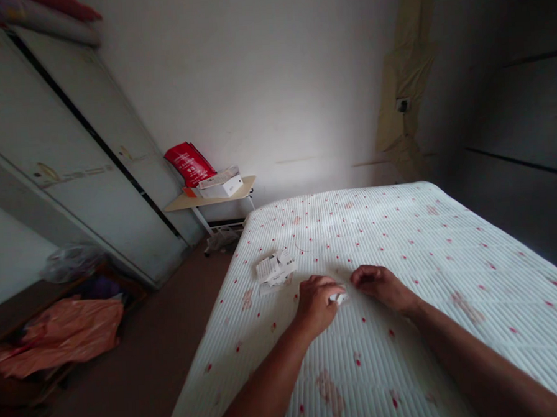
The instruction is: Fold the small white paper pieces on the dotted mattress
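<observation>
head view: we have both bare hands low over a bed dressed in a white ribbed cover, printed with red dots and faint brown bears. our left hand has its fingers closed on a small white item, pinched at the thumb side, nearer the bed's left edge than its right; we cannot make out exactly what it is. our right hand is just to the right of it, apart from the left hand, with its fingers curled inward; we cannot tell whether they grip anything.

beyond our left hand, toward the bed's left edge, lie some printed paper pieces, folded and overlapping. past the bed's far left corner we see a small bench with pale legs, bearing a white box near its right edge and a red printed bag behind, leaning up toward the wall. farther left stands a pale wardrobe, with an orange plastic bag lying low in front of it. a wall socket sits above the bed's far edge, toward the right.
</observation>
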The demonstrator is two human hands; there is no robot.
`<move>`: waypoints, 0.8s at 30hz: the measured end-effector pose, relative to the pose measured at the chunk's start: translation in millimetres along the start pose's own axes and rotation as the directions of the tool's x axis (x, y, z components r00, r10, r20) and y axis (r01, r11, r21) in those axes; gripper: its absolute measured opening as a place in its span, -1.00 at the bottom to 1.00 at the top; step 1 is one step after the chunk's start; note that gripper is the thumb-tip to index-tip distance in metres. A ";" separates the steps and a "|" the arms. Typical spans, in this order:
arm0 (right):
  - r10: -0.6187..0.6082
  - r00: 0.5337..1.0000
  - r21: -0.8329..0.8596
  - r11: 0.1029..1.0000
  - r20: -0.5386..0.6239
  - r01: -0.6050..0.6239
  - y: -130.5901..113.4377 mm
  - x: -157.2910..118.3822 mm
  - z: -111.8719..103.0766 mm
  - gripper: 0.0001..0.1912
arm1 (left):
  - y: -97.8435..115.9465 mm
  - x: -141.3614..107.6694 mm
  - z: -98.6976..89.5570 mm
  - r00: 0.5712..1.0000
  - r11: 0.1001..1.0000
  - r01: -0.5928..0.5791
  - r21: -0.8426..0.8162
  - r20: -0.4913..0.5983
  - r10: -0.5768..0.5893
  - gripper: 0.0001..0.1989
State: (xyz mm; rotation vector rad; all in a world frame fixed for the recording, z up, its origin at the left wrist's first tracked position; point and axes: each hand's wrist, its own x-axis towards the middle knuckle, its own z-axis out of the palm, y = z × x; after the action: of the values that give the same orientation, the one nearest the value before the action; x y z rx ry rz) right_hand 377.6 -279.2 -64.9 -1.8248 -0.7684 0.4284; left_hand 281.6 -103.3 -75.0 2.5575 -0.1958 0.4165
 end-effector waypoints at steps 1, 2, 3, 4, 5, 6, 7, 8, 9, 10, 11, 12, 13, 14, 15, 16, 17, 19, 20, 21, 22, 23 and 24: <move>0.000 0.999 0.006 1.000 0.038 0.000 -2.9 -2.0 -2.5 -0.91 | -2.3 2.3 0.0 1.000 1.000 -0.019 -0.003 0.012 0.019 -0.64; -0.002 0.997 -0.012 1.000 0.081 0.003 -5.8 -3.8 -4.4 -0.91 | -4.2 4.2 -0.2 0.999 1.000 -0.030 0.002 0.018 0.030 -0.67; -0.010 0.994 -0.040 0.999 0.111 0.014 -8.3 -5.3 -5.5 -0.89 | -5.5 5.7 -0.6 0.999 0.999 -0.037 0.012 0.024 0.037 -0.70; -0.021 0.991 -0.072 0.997 0.136 0.031 -10.3 -6.6 -5.9 -0.88 | -6.3 6.6 -1.4 0.999 0.999 -0.043 0.026 0.031 0.042 -0.71; -0.038 0.987 -0.107 0.993 0.156 0.056 -11.8 -7.6 -5.5 -0.86 | -6.6 7.1 -2.4 0.998 0.998 -0.047 0.040 0.040 0.045 -0.73; -0.062 0.984 -0.142 0.986 0.170 0.086 -12.8 -8.5 -4.6 -0.84 | -6.3 6.9 -3.6 0.998 0.997 -0.052 0.054 0.050 0.049 -0.75; -0.089 0.979 -0.178 0.977 0.185 0.122 -13.5 -9.1 -3.2 -0.81 | -5.8 6.3 -4.8 0.997 0.996 -0.056 0.066 0.059 0.052 -0.76; -0.115 0.973 -0.215 0.964 0.202 0.158 -14.0 -9.5 -1.6 -0.79 | -5.0 5.3 -6.0 0.996 0.995 -0.060 0.076 0.066 0.055 -0.77; -0.137 0.966 -0.253 0.948 0.220 0.192 -14.3 -9.8 0.2 -0.77 | -4.1 3.8 -6.9 0.996 0.994 -0.062 0.085 0.070 0.057 -0.77; -0.154 0.959 -0.290 0.931 0.238 0.221 -14.6 -10.0 2.0 -0.75 | -3.2 2.1 -7.5 0.996 0.994 -0.061 0.095 0.070 0.054 -0.76; -0.165 0.954 -0.326 0.913 0.252 0.244 -15.0 -10.2 3.6 -0.74 | -2.4 0.2 -7.8 0.997 0.993 -0.054 0.103 0.067 0.047 -0.74; -0.171 0.950 -0.361 0.895 0.259 0.260 -15.3 -10.3 5.1 -0.74 | -1.6 -1.9 -7.9 0.997 0.993 -0.044 0.109 0.063 0.038 -0.72; -0.177 0.949 -0.391 0.879 0.263 0.272 -15.8 -10.5 6.2 -0.74 | -0.8 -4.0 -7.8 0.998 0.993 -0.033 0.111 0.057 0.026 -0.70; -0.183 0.947 -0.416 0.865 0.262 0.282 -16.2 -10.8 7.1 -0.75 | 0.1 -6.2 -7.7 0.999 0.994 -0.022 0.110 0.052 0.016 -0.69; -0.190 0.947 -0.436 0.852 0.259 0.290 -16.5 -11.1 7.8 -0.75 | 0.9 -8.3 -7.7 0.999 0.994 -0.014 0.104 0.049 0.009 -0.68; -0.197 0.947 -0.453 0.841 0.252 0.295 -16.9 -11.4 8.2 -0.76 | 1.8 -10.4 -7.9 0.999 0.995 -0.011 0.094 0.048 0.007 -0.68; -0.204 0.948 -0.468 0.832 0.244 0.299 -17.1 -11.7 8.5 -0.76 | 2.7 -12.3 -8.3 0.999 0.996 -0.009 0.084 0.047 0.005 -0.68; -0.213 0.949 -0.496 0.813 0.233 0.305 -17.7 -12.3 8.7 -0.76 | 3.7 -15.9 -9.6 0.998 0.998 -0.009 0.066 0.055 0.005 -0.66; -0.218 0.948 -0.509 0.803 0.234 0.310 -18.0 -12.5 8.8 -0.76 | 3.7 -17.4 -10.3 0.998 0.998 -0.008 0.059 0.060 0.005 -0.63; -0.221 0.945 -0.521 0.793 0.239 0.317 -18.4 -12.6 9.0 -0.76 | 3.1 -18.5 -11.1 0.998 0.999 -0.008 0.054 0.063 0.005 -0.61; -0.223 0.943 -0.531 0.783 0.245 0.324 -18.9 -12.7 9.1 -0.76 | 2.0 -19.2 -11.7 0.998 0.999 -0.013 0.049 0.064 0.010 -0.58; -0.226 0.943 -0.541 0.775 0.246 0.327 -19.3 -12.8 9.3 -0.75 | 0.4 -19.5 -12.3 0.998 0.999 -0.025 0.042 0.063 0.022 -0.56; -0.230 0.943 -0.550 0.768 0.239 0.327 -19.6 -12.8 9.6 -0.75 | -1.6 -19.2 -12.8 0.997 0.999 -0.043 0.033 0.059 0.041 -0.55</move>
State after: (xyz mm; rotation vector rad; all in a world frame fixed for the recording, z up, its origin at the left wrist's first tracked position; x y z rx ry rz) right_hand 356.4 -276.8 -51.2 -2.2069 -1.3840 0.1389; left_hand 260.6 -94.1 -71.8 2.6051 -0.2669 0.3643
